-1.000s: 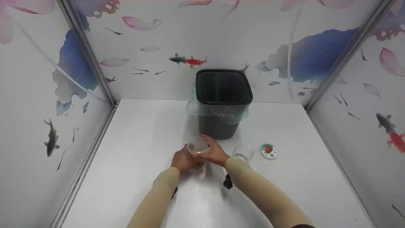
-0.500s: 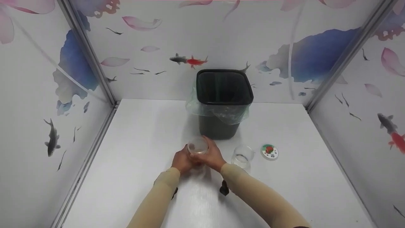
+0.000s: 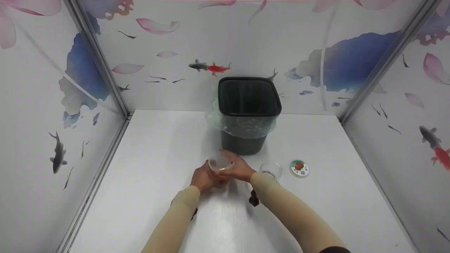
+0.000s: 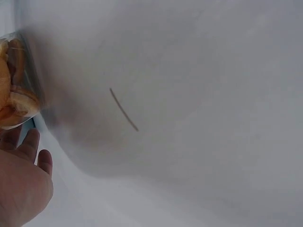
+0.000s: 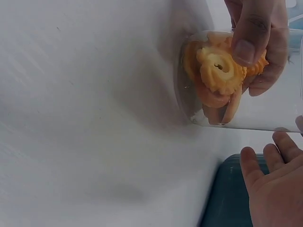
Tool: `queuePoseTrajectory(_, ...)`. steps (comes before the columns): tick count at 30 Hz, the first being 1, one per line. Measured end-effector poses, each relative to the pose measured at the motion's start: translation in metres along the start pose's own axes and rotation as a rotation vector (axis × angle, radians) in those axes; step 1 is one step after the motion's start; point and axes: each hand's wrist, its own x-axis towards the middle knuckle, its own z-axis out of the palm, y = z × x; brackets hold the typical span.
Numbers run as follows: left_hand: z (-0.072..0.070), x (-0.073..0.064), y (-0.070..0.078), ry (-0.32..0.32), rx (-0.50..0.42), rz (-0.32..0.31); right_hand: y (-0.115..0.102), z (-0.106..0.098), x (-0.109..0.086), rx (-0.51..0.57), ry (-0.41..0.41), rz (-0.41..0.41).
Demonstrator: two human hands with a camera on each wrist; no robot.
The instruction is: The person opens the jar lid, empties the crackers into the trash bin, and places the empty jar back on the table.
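Head view: both hands hold a clear jar (image 3: 220, 162) upright above the table (image 3: 147, 168), left hand (image 3: 203, 178) clasping its side, right hand (image 3: 239, 169) at the rim, likely opening. Right wrist view: cookies (image 5: 218, 78) sit inside beneath the fingers (image 5: 251, 33). Next needs steady twisting.

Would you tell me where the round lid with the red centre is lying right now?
In the head view the round lid lies flat on the white table, right of the empty clear jar and in front-right of the black bin.
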Motion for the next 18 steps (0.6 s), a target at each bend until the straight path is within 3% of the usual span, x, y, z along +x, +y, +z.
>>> queuePoseTrajectory(8,-0.001,-0.001,0.0,0.006,0.022,0.007,-0.008,0.019,-0.018,0.009,0.158,0.036)
queuePoseTrajectory(13,-0.002,0.0,0.0,0.029,0.035,0.024,-0.012,0.033,-0.018,0.024,0.272,0.04)
queuePoseTrajectory(18,0.0,0.0,0.0,0.013,0.014,0.016,-0.01,0.034,-0.015,0.032,0.301,0.044)
